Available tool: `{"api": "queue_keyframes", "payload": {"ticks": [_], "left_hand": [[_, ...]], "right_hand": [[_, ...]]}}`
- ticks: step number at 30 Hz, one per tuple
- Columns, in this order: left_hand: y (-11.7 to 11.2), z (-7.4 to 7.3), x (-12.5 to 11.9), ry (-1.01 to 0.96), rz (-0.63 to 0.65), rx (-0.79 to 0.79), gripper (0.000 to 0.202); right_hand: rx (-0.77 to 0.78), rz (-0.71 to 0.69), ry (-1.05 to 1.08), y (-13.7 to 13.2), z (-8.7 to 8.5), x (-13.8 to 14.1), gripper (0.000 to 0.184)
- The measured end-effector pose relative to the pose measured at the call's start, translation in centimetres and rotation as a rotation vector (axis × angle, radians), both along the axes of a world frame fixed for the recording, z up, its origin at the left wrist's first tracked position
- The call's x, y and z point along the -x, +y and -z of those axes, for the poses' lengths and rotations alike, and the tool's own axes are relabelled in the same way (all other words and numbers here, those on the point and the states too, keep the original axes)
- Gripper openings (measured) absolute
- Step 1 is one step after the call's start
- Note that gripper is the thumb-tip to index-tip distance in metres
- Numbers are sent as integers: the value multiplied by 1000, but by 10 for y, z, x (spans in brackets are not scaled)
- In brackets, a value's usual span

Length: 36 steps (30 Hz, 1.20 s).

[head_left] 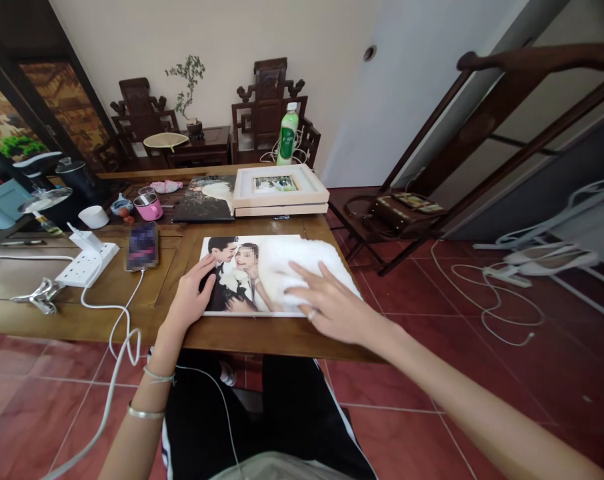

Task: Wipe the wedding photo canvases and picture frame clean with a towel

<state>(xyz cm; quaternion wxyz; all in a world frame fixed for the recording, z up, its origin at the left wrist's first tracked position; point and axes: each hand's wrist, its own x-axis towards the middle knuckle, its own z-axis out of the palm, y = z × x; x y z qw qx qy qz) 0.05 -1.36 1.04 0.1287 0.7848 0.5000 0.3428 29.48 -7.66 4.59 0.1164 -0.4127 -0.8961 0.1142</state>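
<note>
A wedding photo panel [237, 293] lies flat near the front edge of the wooden table. My left hand [195, 290] rests along its left edge, fingers stretched out, holding nothing. Over the panel's right part is spread a fluffy white cloth [307, 257]. My right hand [322, 297], with a ring on one finger, lies on this cloth with its fingers spread, pressing rather than gripping it. The right hand is slightly blurred. Cloth and hand hide the panel's right side.
Behind the panel are stacked light-wood picture frames [282, 193], a dark photo panel [207, 198] and a green bottle [287, 133]. To the left lie a phone [143, 247], a white power strip [88, 263] with cables and a pink cup [149, 207]. A wooden chair [382, 207] stands right.
</note>
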Motion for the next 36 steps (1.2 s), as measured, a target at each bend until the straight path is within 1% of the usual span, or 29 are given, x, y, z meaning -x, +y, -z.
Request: {"api": "queue_keyframes", "payload": {"ticks": [5, 7, 9, 11, 13, 16, 20, 22, 23, 25, 27, 30, 32, 33, 34, 36], "left_hand": [[-1, -1, -1, -14, 10, 14, 39], [-1, -2, -1, -23, 11, 21, 38], [-2, -2, -2, -30, 6, 26, 38], [-2, -3, -3, -32, 4, 27, 38], [-3, -3, -3, -27, 5, 27, 39], [-3, -2, -4, -24, 5, 21, 39], [-1, 1, -3, -21, 6, 10, 39], [-1, 2, -2, -22, 8, 8, 39], [0, 3, -2, -25, 10, 8, 39], [0, 2, -2, -38, 10, 8, 38], [-1, -1, -3, -94, 6, 6, 38], [-3, -8, -4, -326, 23, 39, 39], [-6, -15, -5, -513, 29, 80, 41], [-8, -19, -5, -584, 25, 94, 43], [-11, -23, -6, -636, 17, 97, 43], [-17, -33, -7, -688, 4, 88, 43]], "right_hand": [[-29, 104, -11, 89, 12, -4, 43], [-39, 150, -3, 111, 15, -2, 44], [-46, 197, -7, 120, 16, 2, 45], [-57, 213, -26, 114, 16, 6, 45], [-75, 191, -40, 94, 15, 9, 43], [-95, 123, -24, 46, 13, 11, 42], [-67, 25, 13, -22, 10, 11, 43], [-49, -23, 17, -42, 8, 11, 41], [-43, -41, 17, -46, 8, 11, 40], [-38, -53, 18, -42, 7, 9, 40], [-39, -15, 24, -24, 8, 9, 42], [-42, 101, 16, 10, 7, 17, 44], [-30, 137, 12, 24, 4, 33, 42], [-27, 131, 16, 27, 3, 43, 41], [-35, 111, 27, 27, 2, 55, 40], [-93, 48, 48, 22, -1, 79, 45]]}}
